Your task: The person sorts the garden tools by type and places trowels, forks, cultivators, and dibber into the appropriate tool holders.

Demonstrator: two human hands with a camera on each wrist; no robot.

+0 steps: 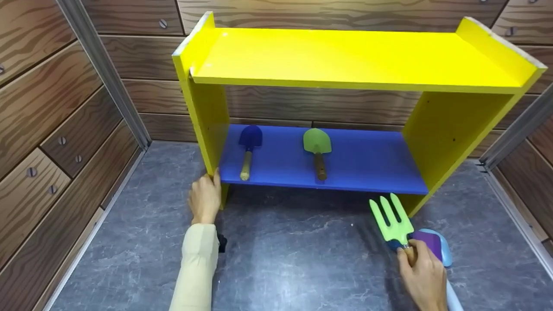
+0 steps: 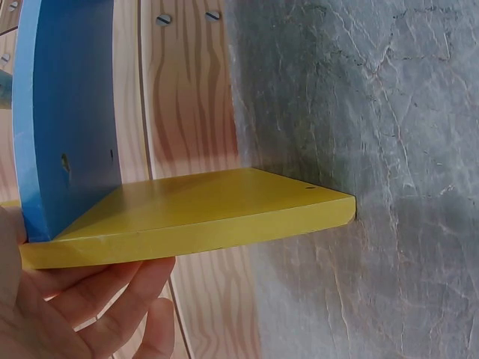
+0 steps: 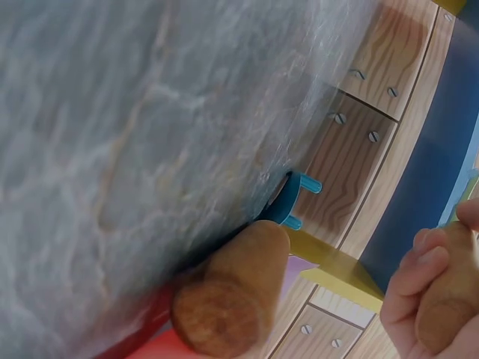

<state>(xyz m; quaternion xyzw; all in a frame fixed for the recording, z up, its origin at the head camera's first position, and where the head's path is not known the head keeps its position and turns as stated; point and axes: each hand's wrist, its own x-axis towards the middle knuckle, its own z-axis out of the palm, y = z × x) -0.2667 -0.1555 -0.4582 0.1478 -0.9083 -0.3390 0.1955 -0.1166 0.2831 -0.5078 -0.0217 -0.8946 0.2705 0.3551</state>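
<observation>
My left hand (image 1: 204, 196) grips the left side panel of a yellow shelf unit (image 1: 354, 52) beside its blue board. In the left wrist view its fingers (image 2: 127, 299) lie along the panel's outer face. My right hand (image 1: 423, 274) holds a light green hand fork (image 1: 394, 222) by its wooden handle (image 3: 445, 299), prongs pointing up toward the shelf's lower right corner. On the blue board (image 1: 281, 151) lie a dark blue trowel (image 1: 250, 137) at the left and a green trowel (image 1: 317, 141) near the middle, handles toward me.
A purple and light blue item (image 1: 445, 252) is partly hidden behind my right hand. The right wrist view shows another wooden handle (image 3: 232, 292), a teal pronged piece (image 3: 288, 202) and something red (image 3: 161, 340). Wood-patterned walls (image 1: 142, 56) surround the grey marbled floor (image 1: 293, 250).
</observation>
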